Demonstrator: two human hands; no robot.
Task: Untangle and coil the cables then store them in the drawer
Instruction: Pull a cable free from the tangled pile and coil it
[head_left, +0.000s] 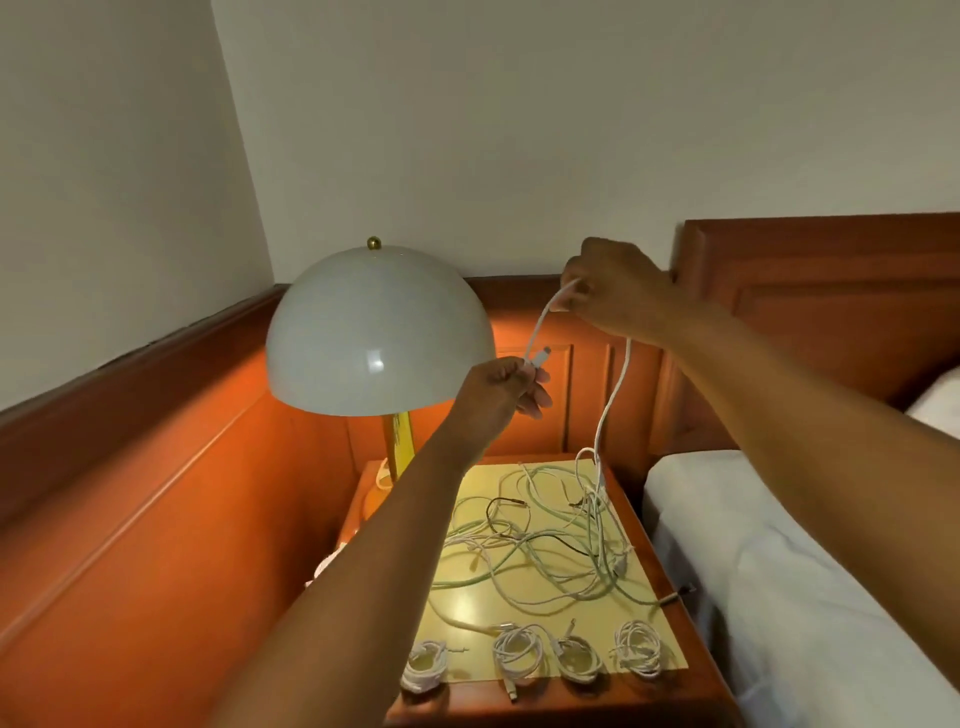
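Observation:
A white cable (615, 384) is lifted above the nightstand (649, 693). My left hand (498, 392) grips its plug end in front of the lamp. My right hand (615, 286) is higher and pinches the same cable further along; from there it hangs down into a tangle of white, pale green and dark cables (550, 540) on the yellow mat (467, 613). Several coiled white cables (519, 656) lie in a row along the mat's front edge. No drawer is visible.
A white dome lamp (379, 332) with a brass stem stands at the nightstand's back left, close to my left hand. Wooden panelling runs behind and to the left. A bed (779, 597) with white sheets and a wooden headboard (831, 291) is at the right.

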